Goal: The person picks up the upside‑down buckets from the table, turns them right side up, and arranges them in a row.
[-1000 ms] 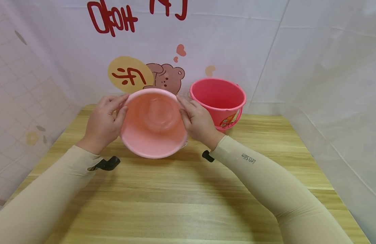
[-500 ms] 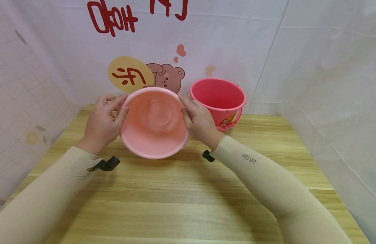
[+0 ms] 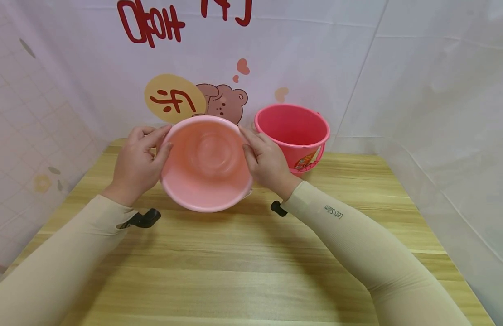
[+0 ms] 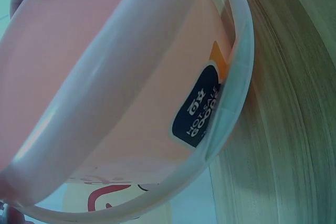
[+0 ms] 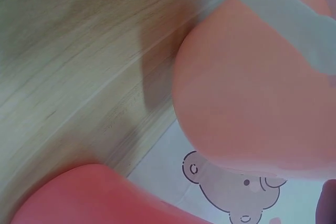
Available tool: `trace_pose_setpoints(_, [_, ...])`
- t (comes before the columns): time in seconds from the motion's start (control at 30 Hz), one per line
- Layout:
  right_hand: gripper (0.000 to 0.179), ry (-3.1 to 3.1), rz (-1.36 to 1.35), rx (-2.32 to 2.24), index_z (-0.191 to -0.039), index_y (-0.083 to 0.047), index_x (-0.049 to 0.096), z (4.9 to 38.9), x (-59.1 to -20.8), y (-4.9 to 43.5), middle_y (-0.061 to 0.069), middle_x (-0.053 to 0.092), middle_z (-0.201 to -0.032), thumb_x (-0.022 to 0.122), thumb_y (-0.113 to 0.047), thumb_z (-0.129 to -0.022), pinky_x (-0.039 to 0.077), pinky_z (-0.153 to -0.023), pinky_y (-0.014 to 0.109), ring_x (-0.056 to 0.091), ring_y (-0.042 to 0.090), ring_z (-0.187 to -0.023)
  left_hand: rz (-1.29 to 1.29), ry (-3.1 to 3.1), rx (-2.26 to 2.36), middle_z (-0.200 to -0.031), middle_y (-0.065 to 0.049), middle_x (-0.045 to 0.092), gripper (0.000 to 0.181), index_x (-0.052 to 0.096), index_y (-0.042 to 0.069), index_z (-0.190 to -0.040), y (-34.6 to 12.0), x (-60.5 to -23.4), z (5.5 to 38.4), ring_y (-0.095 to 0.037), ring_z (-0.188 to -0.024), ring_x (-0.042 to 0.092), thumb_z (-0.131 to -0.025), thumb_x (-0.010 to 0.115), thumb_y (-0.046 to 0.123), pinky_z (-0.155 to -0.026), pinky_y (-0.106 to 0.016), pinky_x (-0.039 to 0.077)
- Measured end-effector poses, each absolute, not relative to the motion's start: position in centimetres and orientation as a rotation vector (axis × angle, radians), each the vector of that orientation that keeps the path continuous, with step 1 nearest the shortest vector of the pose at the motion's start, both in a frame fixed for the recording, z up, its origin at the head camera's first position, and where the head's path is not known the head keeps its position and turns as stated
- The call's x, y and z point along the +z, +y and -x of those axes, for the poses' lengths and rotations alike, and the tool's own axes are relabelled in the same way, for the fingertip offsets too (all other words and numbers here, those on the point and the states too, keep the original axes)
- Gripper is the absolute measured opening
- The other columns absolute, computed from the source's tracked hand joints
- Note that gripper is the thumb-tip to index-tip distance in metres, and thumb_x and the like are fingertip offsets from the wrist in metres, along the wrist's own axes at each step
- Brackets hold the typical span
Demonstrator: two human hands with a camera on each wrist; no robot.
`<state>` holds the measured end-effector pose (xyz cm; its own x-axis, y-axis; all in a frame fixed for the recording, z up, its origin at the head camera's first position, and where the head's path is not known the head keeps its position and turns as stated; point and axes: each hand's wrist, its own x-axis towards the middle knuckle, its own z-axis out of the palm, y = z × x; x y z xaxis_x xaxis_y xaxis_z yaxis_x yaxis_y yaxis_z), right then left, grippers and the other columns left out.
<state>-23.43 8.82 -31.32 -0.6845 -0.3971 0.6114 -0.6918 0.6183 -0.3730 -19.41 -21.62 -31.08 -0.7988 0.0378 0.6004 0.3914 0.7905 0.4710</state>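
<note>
A light pink bucket [image 3: 206,181] is tilted so that its mouth faces me in the head view, showing the bare inside and round base. My left hand [image 3: 138,165] pinches its rim on the left, thumb at the front. On the opposite side, my right hand [image 3: 269,164] grips the rim the same way, fingers hidden behind it. In the left wrist view, a pale handle [image 4: 237,95] hangs along the bucket's outer wall, beside a dark label [image 4: 197,106]. The right wrist view shows the bucket's lower side close over the table.
A deeper pink bucket [image 3: 292,129] stands upright at the back of the wooden table [image 3: 235,271], just right of my right hand. Its handle [image 3: 318,156] hangs down at the right. A printed white curtain [image 3: 316,54] closes off the back and sides.
The light pink bucket has risen very slightly and tipped a little further towards me. Both hands keep their hold on its rim, and the deeper pink bucket stays in place.
</note>
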Motion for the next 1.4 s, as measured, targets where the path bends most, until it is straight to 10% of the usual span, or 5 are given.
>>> trace_pose_setpoints(0.53, [0.05, -2.326, -0.866, 0.854, -0.154, -0.01, 0.054, 23.58, -31.39, 8.81, 0.016, 0.071, -0.132, 0.061, -0.013, -0.104, 0.053, -0.111, 0.044, 0.054, 0.033, -0.144, 0.284, -2.352, -0.775, -0.112, -0.021, 0.056, 0.042, 0.067, 0.011, -0.143, -21.48, -31.41, 19.54, -0.028, -0.094, 0.048, -0.103, 0.067, 0.025, -0.065, -0.033, 0.036])
trace_pose_setpoints(1.17, [0.05, -2.332, -0.855, 0.861, -0.153, -0.008, 0.055, 23.69, -31.56, 8.75, 0.017, 0.072, -0.123, 0.062, -0.013, -0.104, 0.055, -0.108, 0.044, 0.053, 0.034, -0.145, 0.264, -2.352, -0.808, -0.114, -0.02, 0.056, 0.042, 0.066, 0.015, -0.144, -21.42, -31.52, 19.43, -0.029, -0.081, 0.067, -0.104, 0.067, 0.026, -0.068, -0.008, 0.04])
trace_pose_setpoints(1.4, [0.051, -2.333, -0.841, 0.884, -0.154, -0.009, 0.055, 23.69, -31.67, 8.79, 0.015, 0.072, -0.109, 0.063, -0.013, -0.103, 0.058, -0.088, 0.039, 0.067, 0.03, -0.122, 0.252, -2.361, -0.809, -0.115, -0.019, 0.056, 0.041, 0.067, 0.015, -0.144, -21.37, -31.42, 19.48, -0.028, -0.078, 0.064, -0.105, 0.065, 0.028, -0.066, -0.013, 0.04])
